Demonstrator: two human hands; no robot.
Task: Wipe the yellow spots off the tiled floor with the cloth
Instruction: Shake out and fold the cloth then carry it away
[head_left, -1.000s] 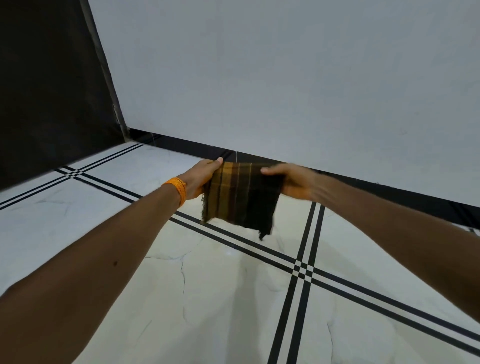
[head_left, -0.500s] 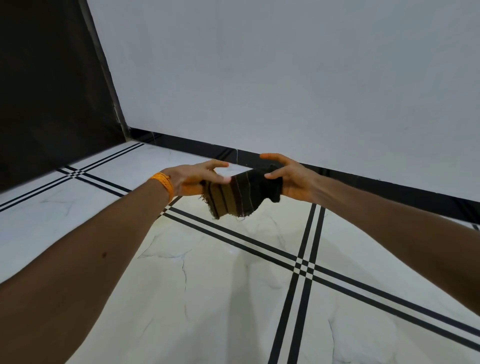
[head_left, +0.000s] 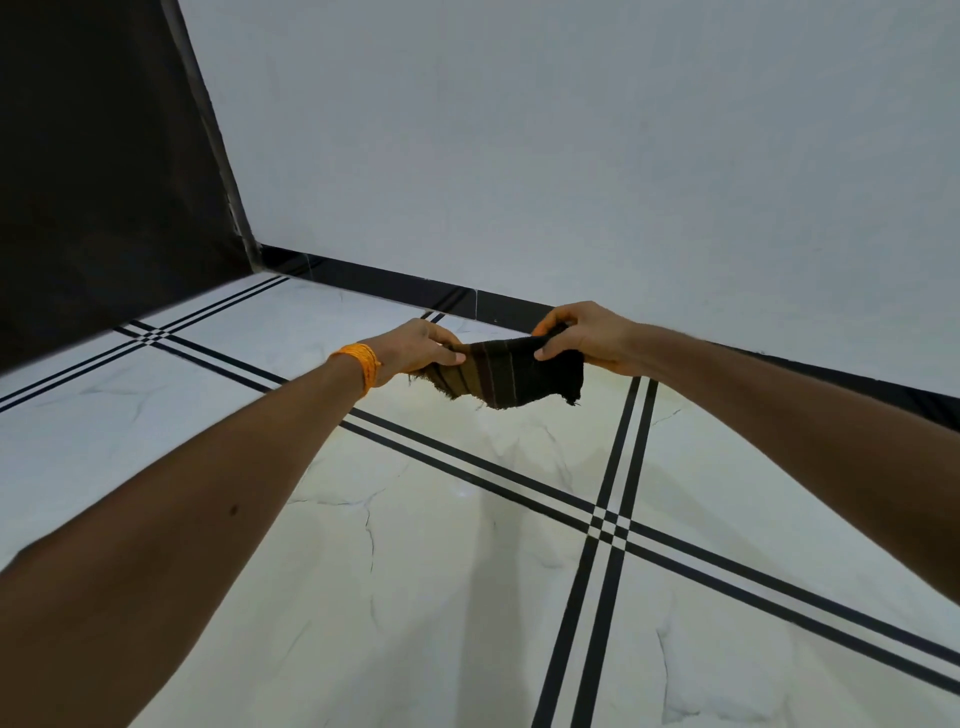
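A dark brown striped cloth (head_left: 511, 371) with frayed edges hangs folded in the air between both hands, well above the floor. My left hand (head_left: 421, 351), with an orange thread band at the wrist, pinches its left end. My right hand (head_left: 582, 332) grips its right end from above. Below lies the white marble-look tiled floor (head_left: 441, 571) with black double lines. A faint yellowish tint shows on the tile under the cloth (head_left: 550, 431); no distinct yellow spots are clear.
A pale grey wall (head_left: 571, 156) with a black skirting (head_left: 395, 283) runs across the back. A dark panel (head_left: 104, 156) closes off the left side. The black floor lines cross at the right (head_left: 608, 525).
The cloth hung open as a flat square, then got folded over. My hands have since drawn apart again and the folded cloth is stretched between them, a little lower.
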